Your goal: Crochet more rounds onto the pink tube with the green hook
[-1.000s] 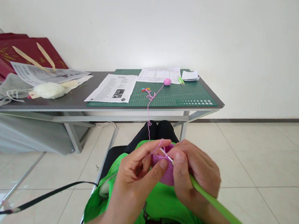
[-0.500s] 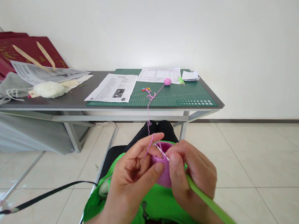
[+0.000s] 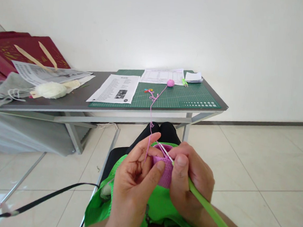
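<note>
Above my lap, my left hand point(image 3: 138, 176) pinches the edge of a pink crocheted piece point(image 3: 165, 174) between thumb and fingers, with pink yarn looped over its raised index finger. My right hand point(image 3: 192, 177) is closed round a green-handled crochet hook point(image 3: 206, 201). The hook's metal shaft points up and left over the piece's top edge, with yarn near its tip. From my left hand the strand runs up to the table and a small pink yarn ball point(image 3: 170, 83) on the green cutting mat point(image 3: 168, 97).
On the dark table point(image 3: 75, 103) lie a printed sheet point(image 3: 113, 89), colourful stitch markers point(image 3: 148, 90), green snips point(image 3: 184, 82) and white papers point(image 3: 194, 77). White yarn point(image 3: 50, 90) and dark red bags point(image 3: 40, 50) are at the left. A green bag point(image 3: 156, 202) rests on my lap.
The hook has shifted so more of its metal shaft shows and its tip sits higher. My left index finger has moved slightly left, and my right hand has turned a little.
</note>
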A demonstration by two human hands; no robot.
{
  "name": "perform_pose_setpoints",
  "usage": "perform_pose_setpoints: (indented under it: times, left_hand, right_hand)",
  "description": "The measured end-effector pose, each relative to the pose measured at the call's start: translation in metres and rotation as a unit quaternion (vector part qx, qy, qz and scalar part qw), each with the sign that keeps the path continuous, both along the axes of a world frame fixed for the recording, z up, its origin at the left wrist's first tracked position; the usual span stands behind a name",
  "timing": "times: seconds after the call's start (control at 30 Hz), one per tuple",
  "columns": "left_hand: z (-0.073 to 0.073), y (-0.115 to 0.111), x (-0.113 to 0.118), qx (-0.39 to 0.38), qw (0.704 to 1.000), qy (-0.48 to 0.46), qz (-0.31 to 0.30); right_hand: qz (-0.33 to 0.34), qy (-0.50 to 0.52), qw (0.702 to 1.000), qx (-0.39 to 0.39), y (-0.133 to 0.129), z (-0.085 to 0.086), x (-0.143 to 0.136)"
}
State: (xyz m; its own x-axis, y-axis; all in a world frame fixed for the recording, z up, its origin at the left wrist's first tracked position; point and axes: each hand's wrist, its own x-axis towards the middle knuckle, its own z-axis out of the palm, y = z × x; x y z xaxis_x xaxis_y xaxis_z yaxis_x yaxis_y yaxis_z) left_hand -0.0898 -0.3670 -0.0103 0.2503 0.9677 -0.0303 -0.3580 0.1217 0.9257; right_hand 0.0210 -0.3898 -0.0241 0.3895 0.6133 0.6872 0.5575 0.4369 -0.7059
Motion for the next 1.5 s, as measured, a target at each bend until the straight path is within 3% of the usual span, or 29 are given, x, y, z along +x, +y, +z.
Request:
perform_pose_setpoints:
  times: [0.2, 0.37, 0.57, 0.73, 0.83, 0.9, 1.0, 1.23, 1.33, 1.5]
  left_hand:
    - [0.006, 0.002, -0.003, -0.022, 0.997, -0.034, -0.063]
    - [0.011, 0.003, -0.009, -0.042, 0.987, -0.054, -0.143]
    - [0.018, -0.002, -0.014, -0.055, 0.982, -0.014, -0.178]
    - [0.026, -0.006, -0.013, -0.100, 0.976, 0.011, -0.193]
    - [0.025, -0.008, -0.013, -0.070, 0.981, 0.043, -0.176]
    - [0.021, -0.010, -0.014, -0.018, 0.982, 0.090, -0.162]
    - [0.014, -0.011, -0.013, 0.082, 0.975, 0.166, -0.119]
    - [0.007, -0.011, -0.008, 0.221, 0.950, 0.221, -0.031]
    - [0.005, -0.012, -0.007, 0.237, 0.945, 0.226, -0.018]
    - [0.009, -0.016, -0.006, 0.131, 0.976, 0.172, 0.023]
  right_hand:
    - [0.078, 0.019, 0.996, 0.045, 0.001, -0.001, 0.011]
    - [0.195, -0.053, 0.979, 0.002, -0.005, 0.023, 0.042]
    - [0.307, -0.221, 0.921, -0.092, -0.014, 0.062, 0.074]
    - [0.365, -0.278, 0.880, -0.122, -0.017, 0.072, 0.087]
    - [0.328, -0.314, 0.885, -0.104, -0.022, 0.070, 0.086]
    - [0.256, -0.349, 0.899, -0.068, -0.025, 0.067, 0.081]
    - [0.164, -0.411, 0.896, -0.025, -0.028, 0.067, 0.072]
    - [0.152, -0.485, 0.861, -0.013, -0.023, 0.059, 0.064]
    - [0.156, -0.475, 0.866, -0.003, -0.013, 0.051, 0.060]
    - [0.096, -0.349, 0.928, 0.087, 0.005, 0.030, 0.043]
